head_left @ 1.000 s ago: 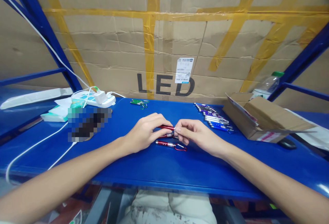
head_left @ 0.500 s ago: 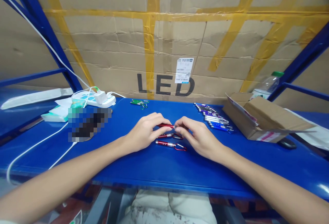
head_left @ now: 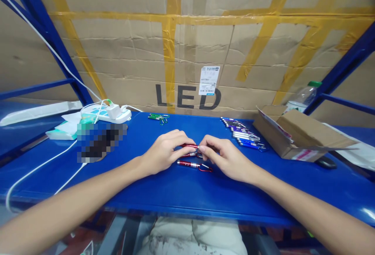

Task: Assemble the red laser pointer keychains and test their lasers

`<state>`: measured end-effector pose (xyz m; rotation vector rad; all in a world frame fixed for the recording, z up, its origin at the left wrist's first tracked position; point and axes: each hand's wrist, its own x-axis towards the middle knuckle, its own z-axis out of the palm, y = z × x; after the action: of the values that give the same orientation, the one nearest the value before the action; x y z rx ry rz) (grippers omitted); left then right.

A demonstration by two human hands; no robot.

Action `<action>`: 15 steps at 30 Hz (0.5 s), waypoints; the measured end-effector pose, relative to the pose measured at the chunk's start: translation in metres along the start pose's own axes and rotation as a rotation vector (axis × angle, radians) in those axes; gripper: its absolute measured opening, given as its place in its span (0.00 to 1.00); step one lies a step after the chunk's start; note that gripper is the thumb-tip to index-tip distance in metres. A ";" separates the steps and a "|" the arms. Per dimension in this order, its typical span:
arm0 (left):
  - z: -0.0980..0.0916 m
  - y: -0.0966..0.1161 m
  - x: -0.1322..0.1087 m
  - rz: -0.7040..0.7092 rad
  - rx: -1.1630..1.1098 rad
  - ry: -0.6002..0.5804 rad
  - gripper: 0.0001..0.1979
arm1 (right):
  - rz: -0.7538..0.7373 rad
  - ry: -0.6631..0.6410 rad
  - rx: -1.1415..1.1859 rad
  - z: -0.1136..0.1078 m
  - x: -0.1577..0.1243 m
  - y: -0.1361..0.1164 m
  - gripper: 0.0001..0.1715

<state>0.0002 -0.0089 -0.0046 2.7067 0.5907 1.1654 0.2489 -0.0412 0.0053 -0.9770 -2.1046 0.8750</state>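
Observation:
Between the thumb and fingers of my left hand (head_left: 162,151) is a red keychain flashlight (head_left: 191,146), lying roughly level. My right hand (head_left: 227,157) pinches its right end, so that end and any clip there are hidden behind the fingers. Just below, a second red flashlight (head_left: 192,154) is partly covered by both hands. Nearest me on the blue table (head_left: 187,196), a third red flashlight (head_left: 187,164) lies with its red carabiner clip pointing right. Both hands are closed, with fingertips close together.
Green flashlights with clips (head_left: 158,118) lie at the back. Several blue, purple, black and silver ones (head_left: 243,134) form a row beside an open cardboard box (head_left: 293,138). A power strip (head_left: 117,116) with white cables sits left. A large taped carton (head_left: 131,59) stands behind.
My right thumb and fingertips have shifted slightly at the flashlight's right end. My left hand keeps its hold, and the flashlights on the table lie as before.

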 end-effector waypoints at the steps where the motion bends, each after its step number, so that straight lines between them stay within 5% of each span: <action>1: 0.000 0.000 0.000 0.001 -0.001 -0.001 0.09 | 0.007 -0.007 0.007 0.000 0.000 0.000 0.21; 15: 0.001 -0.001 -0.001 0.031 -0.037 -0.047 0.08 | 0.313 -0.115 0.576 0.003 0.007 0.007 0.27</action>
<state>-0.0004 -0.0080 -0.0061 2.7133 0.5176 1.1050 0.2460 -0.0332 0.0005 -0.9611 -1.6469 1.6152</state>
